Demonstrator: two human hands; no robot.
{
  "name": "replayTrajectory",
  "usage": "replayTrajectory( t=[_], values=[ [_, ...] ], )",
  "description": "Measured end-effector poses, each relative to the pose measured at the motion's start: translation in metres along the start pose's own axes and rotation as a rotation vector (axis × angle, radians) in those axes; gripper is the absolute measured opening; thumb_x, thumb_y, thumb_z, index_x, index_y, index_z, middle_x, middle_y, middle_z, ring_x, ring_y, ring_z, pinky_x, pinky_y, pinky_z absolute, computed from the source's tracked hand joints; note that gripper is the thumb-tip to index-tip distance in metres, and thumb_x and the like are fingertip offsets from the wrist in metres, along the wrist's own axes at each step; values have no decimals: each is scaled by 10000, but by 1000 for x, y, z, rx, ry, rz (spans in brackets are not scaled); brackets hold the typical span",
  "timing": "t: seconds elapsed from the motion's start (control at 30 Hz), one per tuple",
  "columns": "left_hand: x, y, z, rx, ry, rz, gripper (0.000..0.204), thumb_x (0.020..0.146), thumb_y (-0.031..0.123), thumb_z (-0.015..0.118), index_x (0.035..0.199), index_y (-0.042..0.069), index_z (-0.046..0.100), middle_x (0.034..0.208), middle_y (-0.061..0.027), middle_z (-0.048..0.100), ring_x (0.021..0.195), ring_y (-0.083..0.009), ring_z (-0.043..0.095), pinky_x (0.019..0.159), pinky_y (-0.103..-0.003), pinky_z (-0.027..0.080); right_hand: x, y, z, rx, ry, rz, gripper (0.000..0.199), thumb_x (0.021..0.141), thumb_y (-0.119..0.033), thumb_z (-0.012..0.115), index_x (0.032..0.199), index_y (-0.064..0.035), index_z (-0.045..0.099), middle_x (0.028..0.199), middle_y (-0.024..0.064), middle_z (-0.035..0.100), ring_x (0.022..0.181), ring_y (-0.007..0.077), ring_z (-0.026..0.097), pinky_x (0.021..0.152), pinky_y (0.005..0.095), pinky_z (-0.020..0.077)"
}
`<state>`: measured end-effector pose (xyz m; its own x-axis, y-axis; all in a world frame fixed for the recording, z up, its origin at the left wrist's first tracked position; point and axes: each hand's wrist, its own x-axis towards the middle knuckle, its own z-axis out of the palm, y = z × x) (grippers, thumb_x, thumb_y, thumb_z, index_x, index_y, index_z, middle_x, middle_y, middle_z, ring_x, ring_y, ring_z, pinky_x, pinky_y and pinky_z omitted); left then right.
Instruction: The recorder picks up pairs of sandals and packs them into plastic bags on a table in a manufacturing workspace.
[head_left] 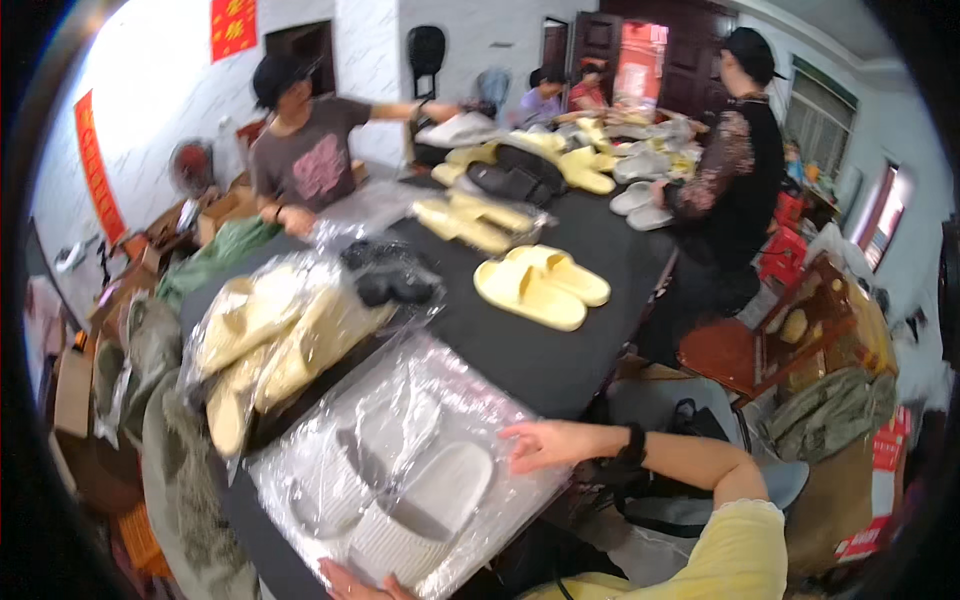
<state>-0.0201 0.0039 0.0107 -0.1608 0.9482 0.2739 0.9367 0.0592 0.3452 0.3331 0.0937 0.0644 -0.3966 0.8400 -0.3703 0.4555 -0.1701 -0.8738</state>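
A clear plastic bag [500, 415] lies flat on the near end of the dark table, with light grey slippers [455, 480] inside it. My right hand [548, 445] rests at the bag's right edge, its fingers stretched toward the plastic and apart. At the lower edge of the view, my left hand [362, 582] touches the bag's near side. Its fingers are spread, and most of that hand is cut off. Beyond the bag, a pair of pale yellow slippers [540, 290] sits loose on the table. To the left lie bagged cream slippers [325, 335].
Black slippers in plastic [390, 272] lie beyond the cream ones. More slippers cover the far table [610, 340]. A person in a brown shirt [315, 150] stands at the left, another in black [740, 170] at the right. A wooden chair [730, 350] stands right.
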Motion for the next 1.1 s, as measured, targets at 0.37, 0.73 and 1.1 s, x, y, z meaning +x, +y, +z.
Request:
replayTrajectory(
  t=[0.37, 0.73, 1.1],
  values=[
    [13, -2, 7, -102, -60, -87, 860, 843, 581, 388, 1405, -38, 187, 1451, -219, 235, 1354, -352, 208, 1087, -479, 128, -5, -53, -28, 231, -115, 171, 140, 915, -163, 537, 928, -31, 581, 828, 23, 622, 783, 114, 592, 735, 243, 472],
    [11, -7, 9, -105, -79, -67, 888, 835, 655, 358, 1389, -28, 240, 1456, -229, 214, 1360, -364, 181, 1078, -498, 107, 70, -88, -8, -916, -288, -586, 668, 759, -240, 665, 1346, -73, 394, 1432, 104, 321, 1273, 277, 364, 1047, 395, 289],
    [9, -10, 11, -175, -50, -63, 915, 841, 664, 334, 1391, -53, 188, 1433, -268, 232, 1343, -396, 209, 1069, -508, 118, 153, -88, 60, -1066, -395, -735, 575, 687, -337, 727, 1152, -53, 541, 1230, 156, 417, 1115, 322, 419, 957, 466, 314]
  ],
)
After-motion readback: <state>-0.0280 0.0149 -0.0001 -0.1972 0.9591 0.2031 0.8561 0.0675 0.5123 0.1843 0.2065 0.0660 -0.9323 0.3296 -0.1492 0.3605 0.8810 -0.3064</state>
